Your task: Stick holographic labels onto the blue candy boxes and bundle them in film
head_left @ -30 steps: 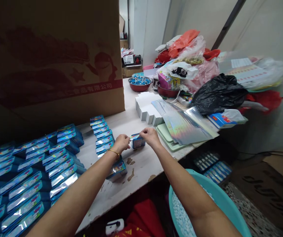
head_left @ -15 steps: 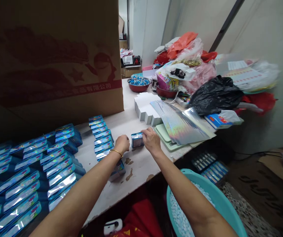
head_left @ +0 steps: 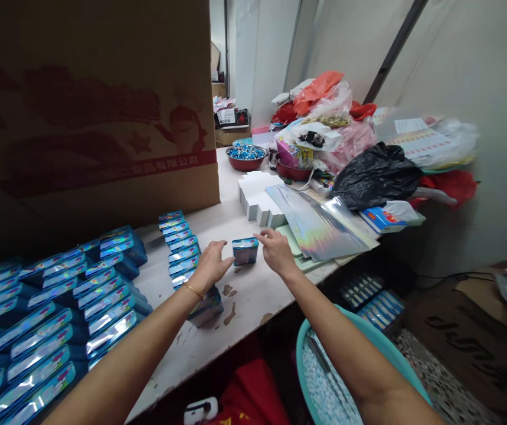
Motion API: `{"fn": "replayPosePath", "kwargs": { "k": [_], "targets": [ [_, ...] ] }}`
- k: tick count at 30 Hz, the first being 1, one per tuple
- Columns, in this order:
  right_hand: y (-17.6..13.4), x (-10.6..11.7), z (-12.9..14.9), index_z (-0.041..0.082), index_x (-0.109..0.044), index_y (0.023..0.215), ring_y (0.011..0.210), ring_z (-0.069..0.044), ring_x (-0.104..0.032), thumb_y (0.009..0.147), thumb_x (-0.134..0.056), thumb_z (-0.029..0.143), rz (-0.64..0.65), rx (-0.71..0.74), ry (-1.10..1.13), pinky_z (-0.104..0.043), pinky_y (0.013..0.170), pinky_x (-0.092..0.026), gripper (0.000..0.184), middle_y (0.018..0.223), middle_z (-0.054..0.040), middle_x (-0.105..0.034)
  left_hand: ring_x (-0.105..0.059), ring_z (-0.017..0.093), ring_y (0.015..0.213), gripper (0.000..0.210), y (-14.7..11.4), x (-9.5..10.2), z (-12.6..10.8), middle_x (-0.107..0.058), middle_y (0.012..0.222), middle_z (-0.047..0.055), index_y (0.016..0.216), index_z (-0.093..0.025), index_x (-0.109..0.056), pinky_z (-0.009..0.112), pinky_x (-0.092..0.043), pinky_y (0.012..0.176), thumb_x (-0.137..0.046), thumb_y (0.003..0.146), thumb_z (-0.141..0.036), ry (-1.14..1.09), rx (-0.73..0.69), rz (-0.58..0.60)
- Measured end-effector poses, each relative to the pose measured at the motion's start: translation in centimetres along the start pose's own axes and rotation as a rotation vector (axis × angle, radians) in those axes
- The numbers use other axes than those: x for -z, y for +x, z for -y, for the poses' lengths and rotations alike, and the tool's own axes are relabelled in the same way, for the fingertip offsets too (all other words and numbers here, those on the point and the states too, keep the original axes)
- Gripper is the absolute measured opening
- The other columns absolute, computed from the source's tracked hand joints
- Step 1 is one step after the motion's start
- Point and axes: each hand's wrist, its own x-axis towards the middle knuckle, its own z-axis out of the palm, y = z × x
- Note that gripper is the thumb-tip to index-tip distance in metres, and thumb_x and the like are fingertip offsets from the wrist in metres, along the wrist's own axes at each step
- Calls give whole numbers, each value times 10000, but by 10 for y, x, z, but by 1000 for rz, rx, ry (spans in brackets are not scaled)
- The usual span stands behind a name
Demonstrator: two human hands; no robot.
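Observation:
A small blue box with a shiny printed top stands upright on the white table, between my two hands. On its left side my left hand is open, thumb and fingers apart, with a thin bangle at the wrist. My right hand is open at the box's right, its index finger stretched towards the top corner; whether it touches, I cannot tell. Behind my left hand runs a row of similar blue boxes, and another box sits under my left wrist, partly hidden.
Many more blue boxes fill the table's left. A large carton rises behind them. Stacked white cards, shiny sheets and a black bag lie right. Below is a turquoise tub of small white pieces.
My left hand has opened and drawn slightly left and towards me. The right-hand fingers have come off the blue box's edge, leaving it standing. The view has shifted a little.

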Motion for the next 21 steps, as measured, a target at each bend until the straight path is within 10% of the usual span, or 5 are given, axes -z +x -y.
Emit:
{"fn": "replayPosePath", "kwargs": {
  "k": [6,13,18,21],
  "targets": [
    [13,-34,-5,195,-472,1225,1062,-205,-475,695,-597,139,114,28,273,-308,867,-377,548,1197,-75,-522,-525,204,1035,328,-84,20,9,-581,1091,90,1079,-179,-539,358,-432,895,-494,790,-326,-148,-117,-203],
    [34,-36,24,194,-518,1183,1004,-153,-526,684,-562,97,-19,-34,723,-270,850,-424,511,1234,-68,-498,-515,224,1068,271,-164,-8,8,-577,1122,91,1072,-240,-550,415,-421,906,-457,818,-236,-24,-319,-156],
    [-80,-11,16,182,-615,1005,773,-133,-593,822,-415,261,-370,-480,978,-266,714,-474,282,888,-34,-642,-500,210,1066,318,-160,-40,7,-567,1145,90,1136,-231,-506,380,-425,880,-432,828,-203,41,-550,60],
    [-183,-44,40,186,-639,942,624,-122,-591,813,-434,241,-156,-640,1024,-254,629,-482,248,717,-7,-647,-463,222,1105,368,-139,-68,8,-517,1220,103,1207,-204,-457,393,-399,907,-404,845,-249,117,-591,223]
  ]
}}
